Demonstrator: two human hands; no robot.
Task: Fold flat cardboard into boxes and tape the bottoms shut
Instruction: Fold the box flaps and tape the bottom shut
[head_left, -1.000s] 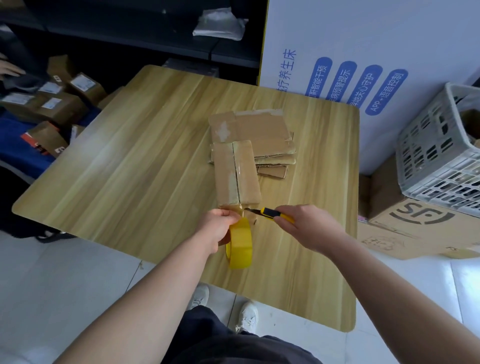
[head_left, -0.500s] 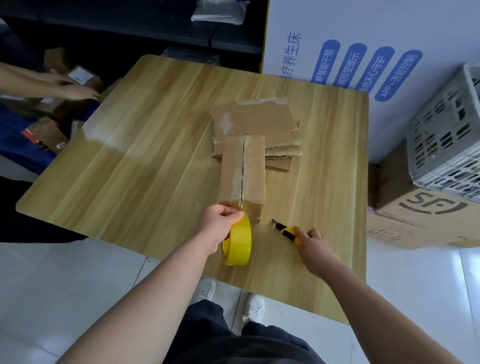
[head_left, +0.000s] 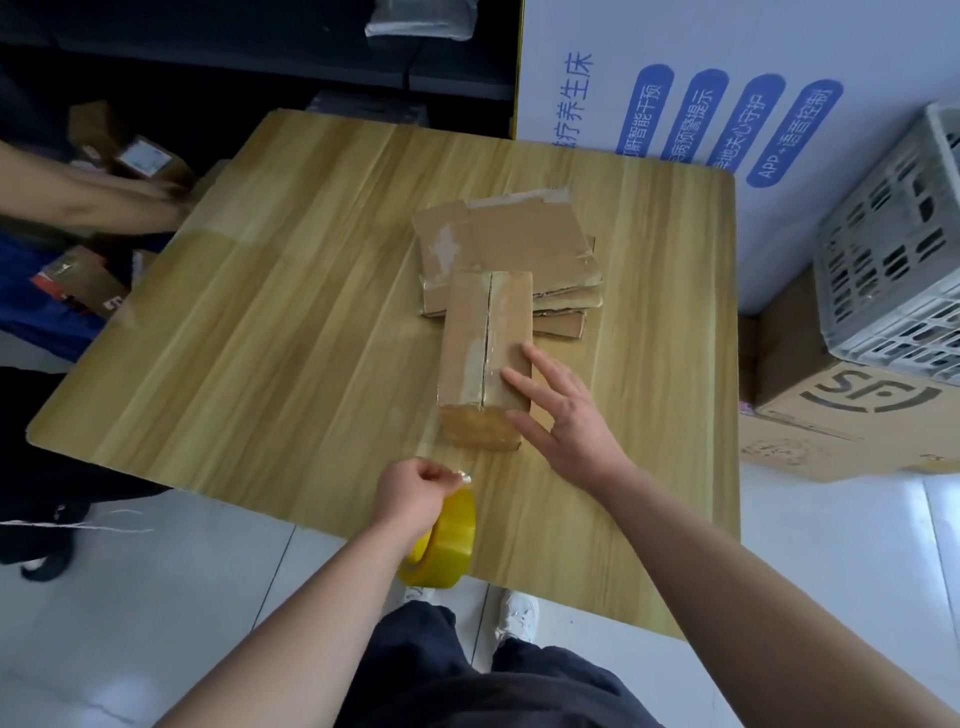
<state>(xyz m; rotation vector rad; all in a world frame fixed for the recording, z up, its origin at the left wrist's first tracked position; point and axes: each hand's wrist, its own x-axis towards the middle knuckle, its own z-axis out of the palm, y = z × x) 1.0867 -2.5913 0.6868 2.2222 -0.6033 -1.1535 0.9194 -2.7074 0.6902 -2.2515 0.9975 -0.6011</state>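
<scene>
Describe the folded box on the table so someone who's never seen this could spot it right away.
On the wooden table, right of its middle, lies a stack of flat cardboard. The box stands at the stack's near edge, with the right hand resting on it. Unlike the flat sheets, it is a raised long block with a seam along its top.

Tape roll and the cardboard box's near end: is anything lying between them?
No. In the head view only bare wooden table shows between the yellow tape roll, held by the left hand, and the cardboard box.
</scene>
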